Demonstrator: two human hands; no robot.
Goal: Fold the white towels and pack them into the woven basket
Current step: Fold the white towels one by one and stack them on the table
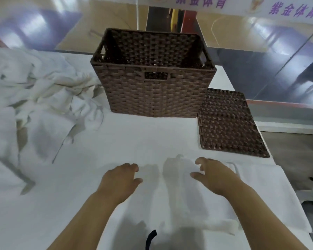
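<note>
- White towel (pixel 181 193) lies flat on the white-covered table (pixel 134 138) right in front of you, partly folded, with its far edge slightly bunched between your two hands.
- Your left hand (pixel 120 177) is over the towel's left side, palm down, fingers loosely curled at the tips and gripping nothing; whether it touches the cloth you cannot tell from this view.
- Your right hand (pixel 212 175) is over the towel's right part, palm down, fingers spread and bent, thumb pointing inward; it holds nothing.
- More of the white towels sit in a crumpled pile (pixel 38 91) on the table to your left, reaching up to the left side of the basket.
- Your woven basket (pixel 152 91) stands upright at the far middle of the table, dark brown, open at the top, with handle cut-outs in its walls; no towel shows inside it from here.
- A flat woven lid (pixel 228 123) of the same brown weave lies on the table just right of the basket, near the table's right edge.
- A dark strap (pixel 150 239) hangs at the bottom of the view, close to your body.
- Beyond the table you see a shiny floor and a banner (pixel 260 6) with purple characters.
</note>
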